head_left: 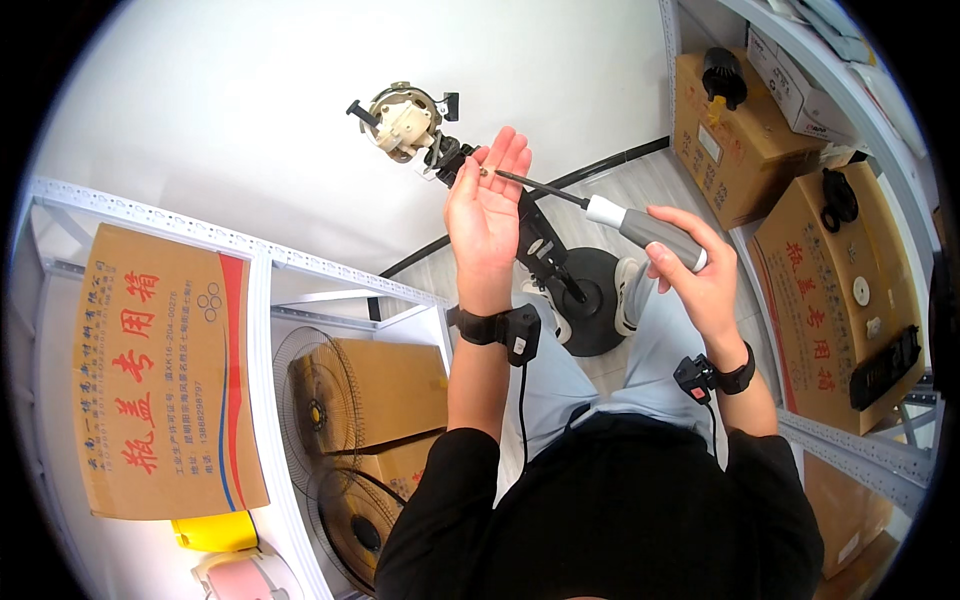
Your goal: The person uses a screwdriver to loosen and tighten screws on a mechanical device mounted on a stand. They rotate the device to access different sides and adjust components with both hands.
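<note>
My left hand (488, 205) is turned palm up with its fingers stretched out. A tiny brass-coloured piece (486, 171), perhaps a screw, lies at the base of its fingers; it is too small to make out. My right hand (700, 265) is closed round the grey-and-white handle of a screwdriver (640, 225). The shaft points left, its tip close to the tiny piece; I cannot tell whether they touch. Beyond my left hand stands a fan without its blades, its motor housing (402, 128) exposed. Its black pole runs down to a round black base (592, 305) between my feet.
Wire fan grilles (318, 395) lean by cartons in the left rack (262, 350). A large carton (165, 370) stands left of them. On the right-hand carton (800, 290) lie a black panel (885, 368) and small parts. Another carton (745, 140) carries a black part (723, 78).
</note>
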A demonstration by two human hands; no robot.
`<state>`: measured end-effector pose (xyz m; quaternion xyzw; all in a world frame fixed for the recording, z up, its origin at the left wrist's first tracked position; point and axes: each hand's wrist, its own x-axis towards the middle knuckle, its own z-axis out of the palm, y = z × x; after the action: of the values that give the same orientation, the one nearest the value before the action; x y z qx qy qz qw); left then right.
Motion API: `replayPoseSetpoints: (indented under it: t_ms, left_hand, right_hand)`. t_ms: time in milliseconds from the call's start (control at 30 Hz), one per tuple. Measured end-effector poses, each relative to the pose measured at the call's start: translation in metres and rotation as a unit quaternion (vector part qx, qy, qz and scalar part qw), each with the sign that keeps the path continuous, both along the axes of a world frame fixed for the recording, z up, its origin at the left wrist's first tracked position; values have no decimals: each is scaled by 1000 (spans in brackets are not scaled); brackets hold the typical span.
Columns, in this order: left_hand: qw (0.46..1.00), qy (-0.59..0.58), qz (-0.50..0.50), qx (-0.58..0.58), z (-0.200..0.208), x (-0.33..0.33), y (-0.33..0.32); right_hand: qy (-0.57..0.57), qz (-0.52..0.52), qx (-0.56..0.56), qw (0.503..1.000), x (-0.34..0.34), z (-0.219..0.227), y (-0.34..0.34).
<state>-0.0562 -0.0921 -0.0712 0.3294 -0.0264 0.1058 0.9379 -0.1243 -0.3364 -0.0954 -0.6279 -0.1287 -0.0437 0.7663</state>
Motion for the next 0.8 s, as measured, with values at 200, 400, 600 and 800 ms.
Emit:
replayPoseSetpoints:
  t_ms: [200, 400, 600, 800]
  left_hand:
    - [999, -2, -10, 35, 1, -3, -4]
    - [999, -11, -14, 46, 1, -4, -2]
    - [998, -11, -8, 66, 3, -6, -4]
    - [994, -13, -12, 112, 4, -10, -5]
  right_hand:
    - [8, 0, -14, 1000, 0, 2, 3]
    - [14, 7, 4, 1000, 1, 0, 1]
    - [5, 3, -7, 1000, 0, -1, 1]
    - [-36, -20, -63, 997, -1, -1, -2]
